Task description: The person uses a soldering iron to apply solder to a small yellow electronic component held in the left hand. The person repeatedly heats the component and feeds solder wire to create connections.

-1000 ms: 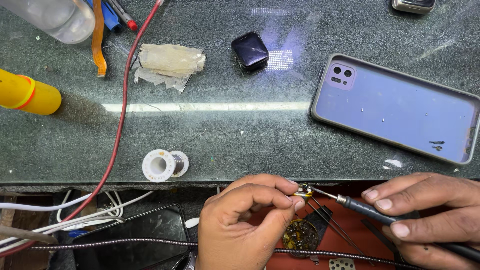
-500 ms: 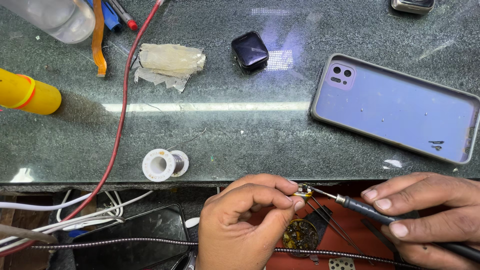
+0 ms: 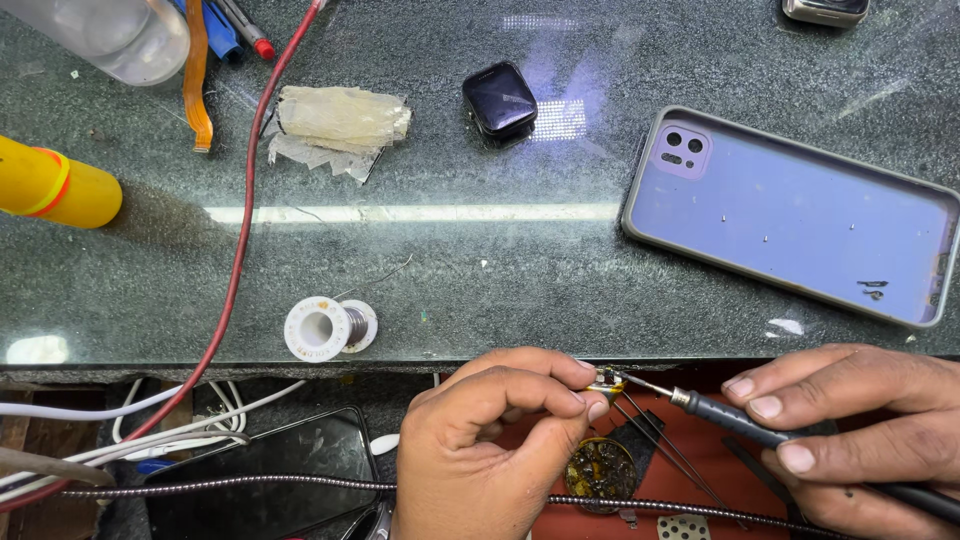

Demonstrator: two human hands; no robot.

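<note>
Just below the counter (image 3: 480, 270) edge, the left hand (image 3: 490, 450) pinches a tiny metal part (image 3: 606, 381) between thumb and forefinger, the other fingers curled in. The right hand (image 3: 850, 440) is closed around a dark-handled iron (image 3: 740, 418), its thin tip touching the part. On the counter, a solder spool (image 3: 328, 328) lies near the front edge, left of the hands. A lilac phone (image 3: 790, 215) lies face down at the counter's right, a small dark watch body (image 3: 499, 98) sits towards its back, beside a wad of tape (image 3: 340, 122). A red cable (image 3: 240, 250) crosses the counter's left part, and a yellow tube (image 3: 55, 187) lies at its left edge.
</note>
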